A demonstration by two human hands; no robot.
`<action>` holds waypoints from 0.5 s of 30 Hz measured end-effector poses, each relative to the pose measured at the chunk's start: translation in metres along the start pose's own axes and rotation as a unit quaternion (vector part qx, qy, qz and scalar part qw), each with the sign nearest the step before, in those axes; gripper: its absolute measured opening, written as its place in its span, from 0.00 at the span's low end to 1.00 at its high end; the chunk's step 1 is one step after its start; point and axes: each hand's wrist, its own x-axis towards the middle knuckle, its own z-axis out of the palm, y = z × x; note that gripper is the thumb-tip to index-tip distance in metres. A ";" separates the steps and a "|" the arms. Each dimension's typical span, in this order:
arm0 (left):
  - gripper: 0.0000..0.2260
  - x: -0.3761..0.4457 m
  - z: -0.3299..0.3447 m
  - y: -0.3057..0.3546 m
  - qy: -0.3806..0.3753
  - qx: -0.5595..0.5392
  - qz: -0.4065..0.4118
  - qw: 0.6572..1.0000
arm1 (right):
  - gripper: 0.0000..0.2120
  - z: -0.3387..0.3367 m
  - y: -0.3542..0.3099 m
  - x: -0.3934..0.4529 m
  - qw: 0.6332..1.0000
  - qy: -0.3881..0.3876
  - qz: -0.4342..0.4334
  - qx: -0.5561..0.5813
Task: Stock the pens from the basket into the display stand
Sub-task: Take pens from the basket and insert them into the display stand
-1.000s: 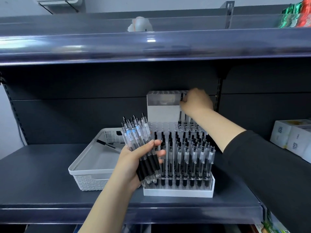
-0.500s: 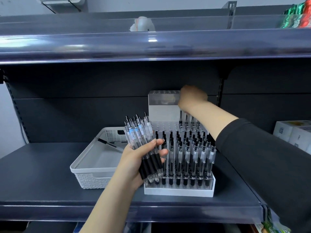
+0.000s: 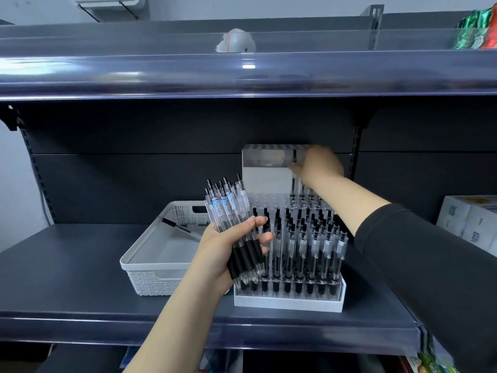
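On the dark shelf [image 3: 80,278] stands the tiered display stand [image 3: 289,302], its front rows full of upright pens, its upper back tiers mostly bare holes. Just left of it sits the white basket [image 3: 150,275], with one dark pen [image 3: 176,225] left lying against its far wall.

The left hand [image 3: 228,254] is raised in front of the stand's left edge, fingers wrapped round a bundle of pens [image 3: 231,224]; their long axes run up and slightly left, black grips low in the palm, clicker ends fanned out above.

The right hand [image 3: 320,168] reaches over the filled rows to the stand's top back tier, at its right end. It is blurred, but its fingers look closed in a pinch on a single pen [image 3: 294,173] that stands near vertical, tip down, over the back holes.

The move probably turns on that alignment: the pen must go straight down its own axis into a hole directly beneath the fingers. The bundle lies low and left of the right hand, so the next pick means crossing back over the standing pens.
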 end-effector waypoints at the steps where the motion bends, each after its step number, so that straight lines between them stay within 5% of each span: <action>1: 0.05 0.000 0.000 0.000 0.000 0.002 0.000 1.000 | 0.17 -0.003 0.003 -0.003 1.000 -0.002 0.004 0.030; 6: 0.07 -0.001 0.004 0.001 -0.007 -0.004 0.002 1.000 | 0.16 -0.019 0.000 -0.032 0.964 0.070 -0.043 0.251; 12: 0.05 0.001 0.011 -0.003 -0.019 0.006 0.003 1.000 | 0.11 -0.030 -0.028 -0.088 0.930 -0.108 -0.142 0.322; 15: 0.05 0.000 0.015 -0.003 -0.016 -0.004 0.001 1.000 | 0.12 -0.029 -0.033 -0.097 0.930 -0.110 -0.155 0.316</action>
